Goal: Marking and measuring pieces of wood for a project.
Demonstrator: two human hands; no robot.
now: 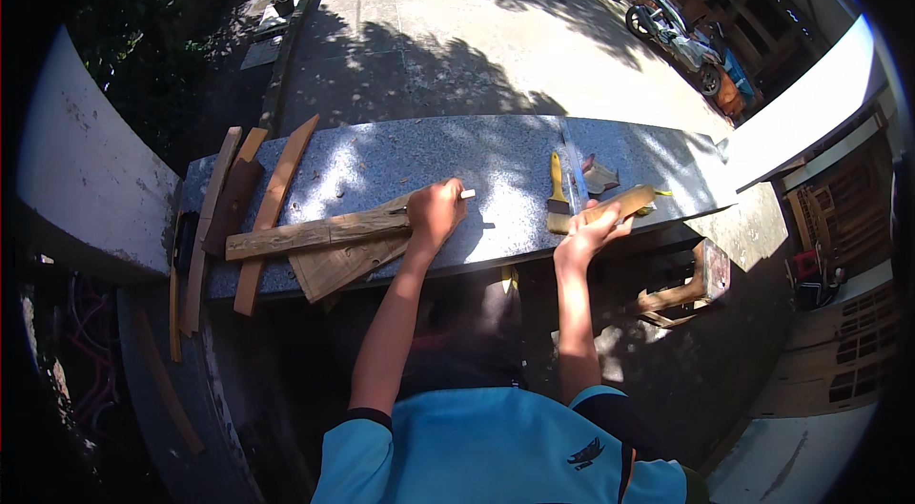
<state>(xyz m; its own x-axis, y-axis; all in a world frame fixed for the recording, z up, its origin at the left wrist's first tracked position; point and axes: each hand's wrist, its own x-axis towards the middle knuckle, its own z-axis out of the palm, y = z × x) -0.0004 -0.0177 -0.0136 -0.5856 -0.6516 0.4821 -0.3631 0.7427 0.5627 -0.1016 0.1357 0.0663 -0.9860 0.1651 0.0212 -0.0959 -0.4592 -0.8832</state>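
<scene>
My left hand [437,213] is closed in a fist over the granite slab, at the right end of a long, rough-grained wooden plank [319,233]. A short pale stick end [467,194] pokes out of that fist; its rest is hidden by the fingers. Whether the fist also grips the plank cannot be made out. Under the plank lies a wider, lighter board [348,267], set at an angle. Farther right, my right hand [586,239] is turned partly palm up, its fingers closed round a small brown wooden block [624,205] near the slab's front edge.
A yellow-handled brush [557,194] and a blue strip [578,182] lie beside my right hand, near a crumpled pale scrap [600,177]. Several wooden strips [276,213] cross the left end of the granite slab [410,144]. A wooden stool-like frame [710,273] stands below, right.
</scene>
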